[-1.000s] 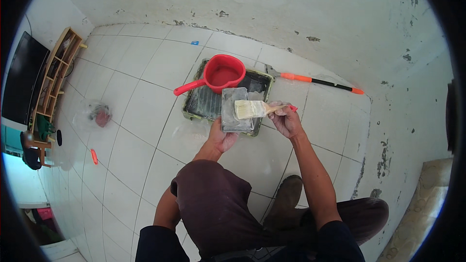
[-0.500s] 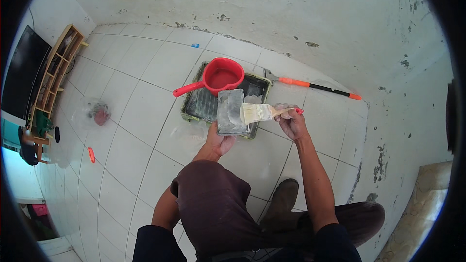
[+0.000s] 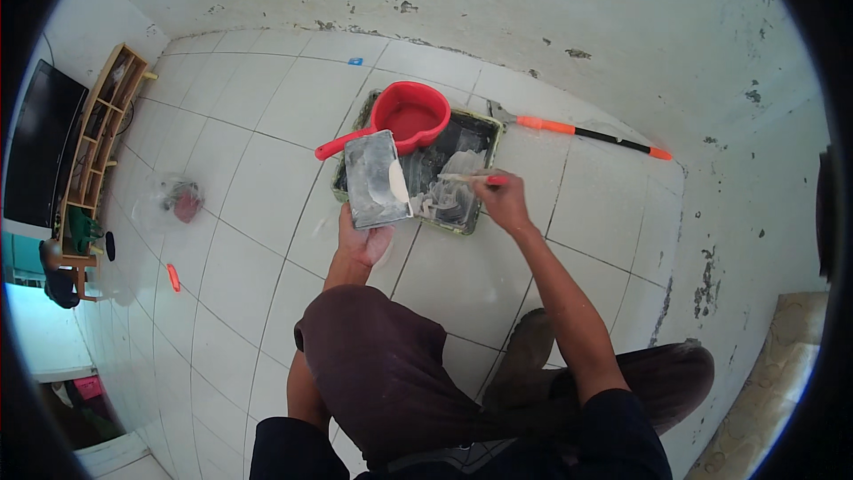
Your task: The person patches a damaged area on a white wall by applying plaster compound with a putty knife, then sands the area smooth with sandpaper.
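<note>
The grey rectangular board [image 3: 370, 182] is smeared white, palest along its right edge. The red-tipped paintbrush [image 3: 464, 179] points left over white paste [image 3: 444, 202] in the tray [image 3: 475, 132].

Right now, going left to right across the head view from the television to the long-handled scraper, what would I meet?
Television → wooden shelf → clear plastic bag → left hand holding a grey board → right hand gripping a paintbrush → long-handled scraper.

Left palm [image 3: 366, 244] upturned, right fingers [image 3: 492, 196] curled.
</note>
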A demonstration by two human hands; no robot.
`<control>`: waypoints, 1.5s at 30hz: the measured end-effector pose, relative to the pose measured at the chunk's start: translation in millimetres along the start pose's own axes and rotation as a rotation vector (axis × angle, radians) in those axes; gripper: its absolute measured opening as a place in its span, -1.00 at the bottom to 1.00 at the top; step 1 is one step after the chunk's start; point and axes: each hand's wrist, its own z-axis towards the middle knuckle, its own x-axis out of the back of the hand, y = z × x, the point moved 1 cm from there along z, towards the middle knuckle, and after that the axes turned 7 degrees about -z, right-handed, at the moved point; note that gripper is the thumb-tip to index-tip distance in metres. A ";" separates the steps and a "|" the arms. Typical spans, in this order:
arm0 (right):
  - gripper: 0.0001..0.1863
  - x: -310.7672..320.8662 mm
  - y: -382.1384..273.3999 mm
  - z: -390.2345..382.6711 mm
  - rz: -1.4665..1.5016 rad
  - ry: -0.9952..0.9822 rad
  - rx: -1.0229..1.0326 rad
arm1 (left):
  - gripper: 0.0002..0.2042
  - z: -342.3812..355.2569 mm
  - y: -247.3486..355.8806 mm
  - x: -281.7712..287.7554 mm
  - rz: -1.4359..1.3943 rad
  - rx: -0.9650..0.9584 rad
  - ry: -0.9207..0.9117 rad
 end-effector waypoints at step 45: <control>-0.71 -21.3 -0.6 30.8 -0.343 -0.506 0.465 | -0.60 -5.9 -3.2 17.5 -0.007 0.116 0.045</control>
